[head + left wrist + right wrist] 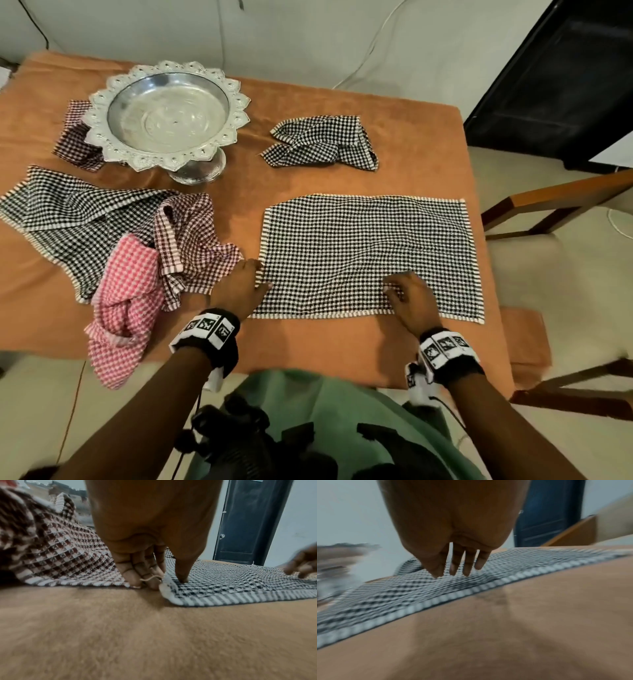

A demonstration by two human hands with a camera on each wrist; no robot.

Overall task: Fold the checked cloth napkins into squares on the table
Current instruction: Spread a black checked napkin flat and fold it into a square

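A black-and-white checked napkin (366,253) lies spread flat on the orange-covered table (325,342), a wide rectangle with its near-left corner slightly raised. My left hand (253,281) is at its left edge: in the left wrist view the thumb (182,578) presses on top of the napkin (240,585) and the curled fingers (135,574) tuck at the edge, pinching it. My right hand (397,291) rests near the middle of the front edge. Its straight fingertips (465,573) touch the napkin (402,599) from above.
A crumpled heap of black (61,219), maroon (191,240) and pink (126,308) checked napkins lies at the left. Another crumpled black one (322,142) sits behind. A silver pedestal bowl (168,113) stands at back left over a maroon napkin (75,144). A wooden chair (555,202) is at the right.
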